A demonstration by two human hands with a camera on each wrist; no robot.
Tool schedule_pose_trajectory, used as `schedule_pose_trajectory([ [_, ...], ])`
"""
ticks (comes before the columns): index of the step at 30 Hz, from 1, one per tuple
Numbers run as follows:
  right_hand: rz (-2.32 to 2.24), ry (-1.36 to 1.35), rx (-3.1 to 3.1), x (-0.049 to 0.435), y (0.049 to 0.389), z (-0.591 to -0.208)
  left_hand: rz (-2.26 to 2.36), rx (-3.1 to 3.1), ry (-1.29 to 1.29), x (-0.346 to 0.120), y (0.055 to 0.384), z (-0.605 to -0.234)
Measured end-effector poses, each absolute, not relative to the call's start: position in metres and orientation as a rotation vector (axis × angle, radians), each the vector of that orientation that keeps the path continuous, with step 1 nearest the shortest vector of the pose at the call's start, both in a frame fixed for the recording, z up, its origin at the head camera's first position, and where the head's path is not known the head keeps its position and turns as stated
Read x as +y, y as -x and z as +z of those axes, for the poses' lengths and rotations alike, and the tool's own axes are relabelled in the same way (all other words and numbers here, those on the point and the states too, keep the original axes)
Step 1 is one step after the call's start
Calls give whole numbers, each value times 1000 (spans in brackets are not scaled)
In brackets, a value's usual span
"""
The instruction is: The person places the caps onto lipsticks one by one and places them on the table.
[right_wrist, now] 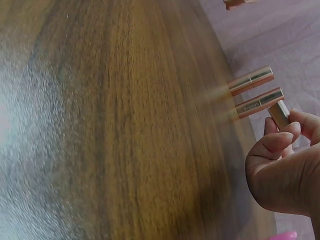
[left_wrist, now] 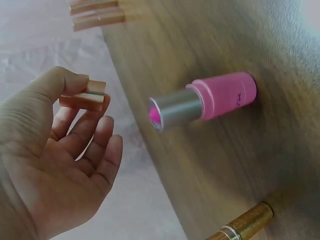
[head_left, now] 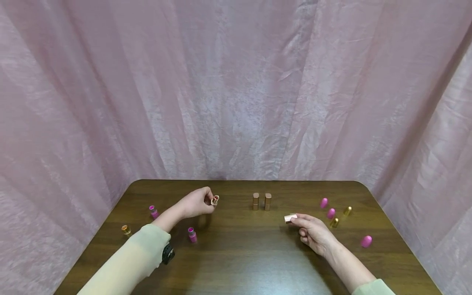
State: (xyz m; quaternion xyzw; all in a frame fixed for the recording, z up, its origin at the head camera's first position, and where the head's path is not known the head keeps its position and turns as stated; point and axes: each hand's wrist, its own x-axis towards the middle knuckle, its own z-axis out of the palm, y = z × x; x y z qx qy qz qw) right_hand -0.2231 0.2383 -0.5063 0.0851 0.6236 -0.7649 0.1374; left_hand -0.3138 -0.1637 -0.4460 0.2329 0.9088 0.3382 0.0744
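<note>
Above the table's left half, my left hand (head_left: pixel 197 203) pinches an uncapped rose-gold lipstick base (head_left: pixel 215 200) between thumb and fingers. The left wrist view shows that lipstick base (left_wrist: pixel 82 101) held at the fingertips, the other fingers loosely bent. Across the table my right hand (head_left: pixel 314 234) grips a rose-gold lipstick cap (head_left: pixel 290 218), tilted sideways; the right wrist view shows the cap (right_wrist: pixel 280 114) pinched between thumb and fingers. Between the hands, toward the back, two closed rose-gold lipsticks (head_left: pixel 256 201) stand upright side by side.
Uncapped pink lipsticks (head_left: pixel 192 234) and a gold one (head_left: pixel 126 230) stand on the left, near my left forearm. Several pink caps (head_left: pixel 331 213) and gold caps (head_left: pixel 348 211) stand on the right, beyond my right hand. A pink curtain (head_left: pixel 236 90) hangs behind the wooden table (head_left: pixel 243 262).
</note>
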Motion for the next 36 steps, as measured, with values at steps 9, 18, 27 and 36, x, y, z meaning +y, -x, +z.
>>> schedule_pose_trajectory([
  [9,-2227,-264,1809,233,220,-506,1030,2735,-743,-161,290,-438],
  [18,-2270,-282,1791,224,221,-503,989,2772,-867,-154,275,-438],
  [27,-2348,-253,1764,208,216,-494,848,2985,-887,-140,258,-435],
  [36,-2440,-293,1641,190,216,-493,704,3079,-960,-124,256,-435],
])
